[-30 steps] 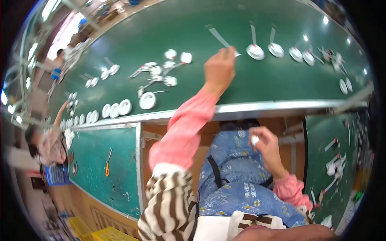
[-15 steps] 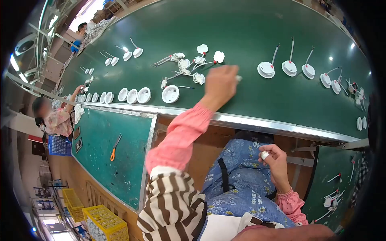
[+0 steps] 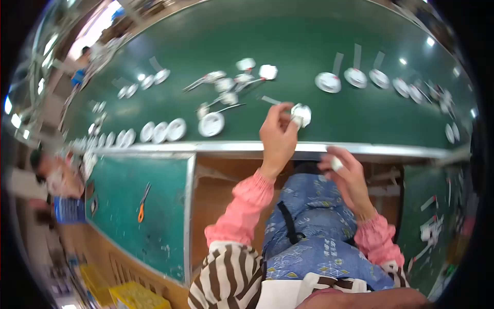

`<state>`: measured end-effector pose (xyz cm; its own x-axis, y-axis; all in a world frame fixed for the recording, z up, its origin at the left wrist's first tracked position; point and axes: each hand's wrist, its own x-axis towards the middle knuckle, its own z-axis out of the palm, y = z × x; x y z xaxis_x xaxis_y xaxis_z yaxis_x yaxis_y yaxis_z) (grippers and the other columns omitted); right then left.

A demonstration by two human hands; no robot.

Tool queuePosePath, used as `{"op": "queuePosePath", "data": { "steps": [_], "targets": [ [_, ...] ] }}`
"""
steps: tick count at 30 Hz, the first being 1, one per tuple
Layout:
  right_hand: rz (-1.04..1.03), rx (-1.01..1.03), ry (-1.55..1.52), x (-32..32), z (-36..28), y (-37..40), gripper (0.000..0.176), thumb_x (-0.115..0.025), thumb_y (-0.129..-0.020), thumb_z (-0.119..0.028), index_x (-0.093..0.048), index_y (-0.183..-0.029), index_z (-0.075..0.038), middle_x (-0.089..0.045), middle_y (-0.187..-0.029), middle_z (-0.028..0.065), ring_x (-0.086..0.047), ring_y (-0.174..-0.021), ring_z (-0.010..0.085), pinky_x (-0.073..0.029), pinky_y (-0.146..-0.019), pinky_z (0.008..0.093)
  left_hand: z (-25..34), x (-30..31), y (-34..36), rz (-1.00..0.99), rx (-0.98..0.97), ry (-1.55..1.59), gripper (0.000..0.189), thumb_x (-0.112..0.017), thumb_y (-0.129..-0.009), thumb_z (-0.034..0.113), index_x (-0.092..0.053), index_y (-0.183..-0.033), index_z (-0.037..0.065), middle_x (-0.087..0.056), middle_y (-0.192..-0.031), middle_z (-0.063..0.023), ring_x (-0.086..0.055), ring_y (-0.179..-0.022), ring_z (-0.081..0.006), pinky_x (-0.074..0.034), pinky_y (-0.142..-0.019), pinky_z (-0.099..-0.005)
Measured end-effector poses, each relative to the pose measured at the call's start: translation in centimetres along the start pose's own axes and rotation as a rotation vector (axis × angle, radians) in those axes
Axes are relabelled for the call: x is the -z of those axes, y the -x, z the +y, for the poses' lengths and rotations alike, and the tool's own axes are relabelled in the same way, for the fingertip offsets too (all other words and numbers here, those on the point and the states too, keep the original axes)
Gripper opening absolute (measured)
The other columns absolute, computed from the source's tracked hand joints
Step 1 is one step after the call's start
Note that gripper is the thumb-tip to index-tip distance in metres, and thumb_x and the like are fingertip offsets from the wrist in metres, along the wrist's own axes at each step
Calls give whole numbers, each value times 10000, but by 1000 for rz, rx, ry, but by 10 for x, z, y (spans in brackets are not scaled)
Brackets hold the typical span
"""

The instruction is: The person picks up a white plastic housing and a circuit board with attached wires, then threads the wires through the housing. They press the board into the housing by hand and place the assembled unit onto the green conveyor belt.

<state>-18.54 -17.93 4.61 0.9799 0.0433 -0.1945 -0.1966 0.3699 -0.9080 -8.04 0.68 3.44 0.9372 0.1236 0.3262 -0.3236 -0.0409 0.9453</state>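
My left hand [image 3: 279, 135] is closed on a small white wired part [image 3: 301, 115] just above the green table, near its front edge. A short wire sticks out to the upper left beside my fingers. My right hand [image 3: 350, 177] is raised over my lap, a little blurred, its fingers loosely apart and holding nothing I can see. White wrapping covers one of its fingers. Left of my left hand lies a cluster of similar white wired parts [image 3: 225, 84], and a round white housing [image 3: 211, 124] with a wire beside it.
Round white housings [image 3: 176, 129] line the left front edge. Wired discs [image 3: 328, 82] stand in a row at right. Orange-handled scissors [image 3: 141, 212] lie on a lower side table [image 3: 164, 242]. More parts [image 3: 431, 232] lie on the right side table. Another person [image 3: 62, 175] sits far left.
My left hand has drawn back toward me and now shows the white wired part in its fingers. My right hand has risen from the lap toward the table edge. The camera view has shifted.
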Motion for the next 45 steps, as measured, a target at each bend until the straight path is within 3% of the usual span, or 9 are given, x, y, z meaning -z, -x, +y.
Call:
{"op": "queuePosePath", "data": {
  "steps": [3,11,13,15,17,20,34,39,45],
  "targets": [
    [-39,68,-156,-3,-8,-8,342,-657,-992,-154,-580,-1287,1,-661,-1168,47,-631,-1021,102,-524,-813,262,21,-39,74,-75,89,267,311,-624,-906,-85,-616,-1210,-17,-677,-936,-40,-654,-849,-116,-529,-737,-250],
    [-63,222,281,31,-15,18,120,-656,-990,-130,-664,-1023,-14,-674,-934,23,-587,-815,58,-472,-700,224,65,4,85,-274,-536,-619,336,-592,-888,19,-673,-1214,42,-681,-1119,-158,-603,-1137,-317,-474,-897,-416],
    [-146,163,240,26,-20,28,147,-679,-976,-156,-680,-999,-12,-649,-869,-4,-527,-724,38,-425,-642,212,65,5,75,-550,-469,-490,319,-543,-915,39,-652,-1214,19,-680,-1074,-165,-627,-1082,-319,-469,-885,-409],
    [-244,69,174,30,-25,33,167,-698,-964,-173,-673,-991,-9,-640,-858,-2,-523,-711,40,-420,-621,213,49,16,77,-969,268,35,264,-491,-920,6,-652,-1129,22,-685,-868,-136,-678,-764,-301,-492,-697,-329],
    [-341,5,2,39,-19,39,169,-697,-953,-152,-654,-972,10,-626,-832,29,-545,-675,67,-400,-542,219,47,16,86,-1052,177,-11,234,-534,-877,-20,-655,-1066,45,-667,-808,-119,-654,-679,-284,-478,-588,-330],
    [-373,-217,-194,40,-7,55,158,-698,-942,-129,-636,-975,13,-624,-834,63,-586,-657,121,-408,-523,242,15,11,100,-757,-497,-205,213,-600,-819,-23,-648,-1012,53,-654,-810,-102,-641,-676,-281,-477,-565,-364],
    [-298,-48,-127,39,-13,37,223,-745,-864,-113,-570,-937,6,-541,-814,49,-569,-591,151,-428,-502,242,23,76,112,-541,-806,-813,176,-640,-801,68,-607,-966,17,-556,-773,-86,-585,-673,-221,-467,-617,-350],
    [-118,248,-215,86,-52,24,237,-655,-848,-24,-561,-1062,11,-525,-774,42,-467,-586,106,-358,-491,231,-21,152,97,-478,-628,-1164,102,-639,-773,106,-589,-862,114,-593,-749,-57,-608,-658,-245,-500,-615,-392],
    [-97,54,-246,51,-43,24,266,-635,-921,-114,-568,-1136,28,-538,-768,86,-446,-607,134,-338,-529,221,-3,182,-18,-139,-276,-954,652,-706,-806,83,-478,-1414,24,-569,-1305,-242,-548,-1193,-424,-463,-984,-468]
  ]
}}
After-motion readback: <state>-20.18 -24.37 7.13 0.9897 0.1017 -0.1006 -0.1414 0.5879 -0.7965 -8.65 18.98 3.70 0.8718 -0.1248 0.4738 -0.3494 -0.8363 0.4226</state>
